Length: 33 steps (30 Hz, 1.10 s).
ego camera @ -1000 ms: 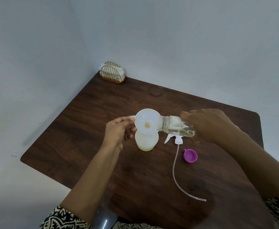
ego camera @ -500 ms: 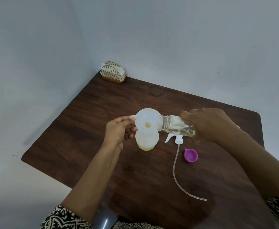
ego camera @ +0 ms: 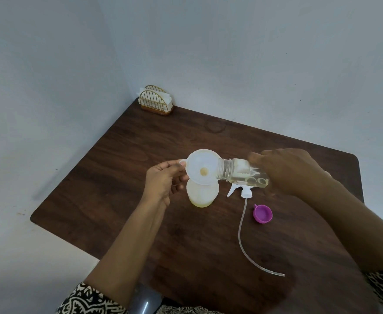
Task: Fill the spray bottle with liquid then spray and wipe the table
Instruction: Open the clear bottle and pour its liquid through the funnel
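Note:
A translucent spray bottle (ego camera: 202, 193) stands in the middle of the dark wooden table (ego camera: 122, 177), with a white funnel (ego camera: 203, 165) seated in its neck. My left hand (ego camera: 164, 180) pinches the funnel's tab at its left rim. My right hand (ego camera: 292, 171) grips a clear bottle (ego camera: 238, 172) of pale liquid, tipped on its side with its mouth over the funnel's right rim. A yellowish liquid shows at the spray bottle's base. The white trigger head (ego camera: 242, 191) with its long dip tube lies on the table to the right.
A purple cap (ego camera: 263, 213) lies open side up just right of the dip tube. A gold wire napkin holder (ego camera: 155, 103) with white napkins stands in the far left corner by the wall. Walls close the table's far and left sides.
Almost nothing differs; both hands hold their grips and the clear bottle stays tipped into the funnel.

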Tool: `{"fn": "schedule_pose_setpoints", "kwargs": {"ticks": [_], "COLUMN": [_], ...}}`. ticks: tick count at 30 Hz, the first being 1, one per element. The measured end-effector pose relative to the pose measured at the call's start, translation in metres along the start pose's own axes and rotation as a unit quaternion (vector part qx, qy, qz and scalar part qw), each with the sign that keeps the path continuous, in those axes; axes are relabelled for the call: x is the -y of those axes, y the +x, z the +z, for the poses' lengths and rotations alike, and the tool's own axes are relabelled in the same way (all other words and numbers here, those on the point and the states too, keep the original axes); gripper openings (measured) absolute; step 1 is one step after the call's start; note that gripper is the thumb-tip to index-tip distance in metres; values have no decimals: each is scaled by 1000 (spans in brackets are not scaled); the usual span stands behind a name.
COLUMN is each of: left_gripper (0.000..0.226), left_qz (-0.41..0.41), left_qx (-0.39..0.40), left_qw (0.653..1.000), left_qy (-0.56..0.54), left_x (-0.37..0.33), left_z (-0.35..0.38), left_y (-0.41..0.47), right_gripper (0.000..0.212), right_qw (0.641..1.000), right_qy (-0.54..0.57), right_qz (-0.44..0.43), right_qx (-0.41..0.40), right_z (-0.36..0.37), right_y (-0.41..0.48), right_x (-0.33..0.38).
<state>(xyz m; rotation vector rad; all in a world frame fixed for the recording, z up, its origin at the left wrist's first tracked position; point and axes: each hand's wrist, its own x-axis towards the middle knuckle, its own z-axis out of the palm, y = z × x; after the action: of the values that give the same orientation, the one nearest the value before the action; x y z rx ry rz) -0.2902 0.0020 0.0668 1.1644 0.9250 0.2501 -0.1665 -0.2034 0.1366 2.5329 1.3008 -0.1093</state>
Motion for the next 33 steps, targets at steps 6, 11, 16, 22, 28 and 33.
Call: {"fn": "schedule_pose_setpoints", "kwargs": {"ticks": [6,11,16,22,28,33], "left_gripper": [7,8,8,6,9,9], "left_qz": [-1,-2,0,0,-5,-5], "left_qx": [2,0,1,6,-3,-5], "left_qw": [1000,1000,1000,1000,1000,1000], "left_qy": [-3,-3,-2,-7,-3,-4], "left_x": [0,1,1,0,2,2], "left_z": [0,0,0,0,-1,-1], "left_y": [0,0,0,-1,-1,-3], "right_gripper": [43,43,50,53,54,56], "right_qw": [1000,1000,998,991,976,931], "right_qy": [-2,13,52,130,216,361], "right_qz": [6,11,13,11,24,44], "right_qx": [-5,0,27,26,22,43], "right_z": [3,8,17,34,56,74], "right_y": [0,-2,-4,-4,-5,-4], "right_x": [-1,-1,3,6,11,18]}}
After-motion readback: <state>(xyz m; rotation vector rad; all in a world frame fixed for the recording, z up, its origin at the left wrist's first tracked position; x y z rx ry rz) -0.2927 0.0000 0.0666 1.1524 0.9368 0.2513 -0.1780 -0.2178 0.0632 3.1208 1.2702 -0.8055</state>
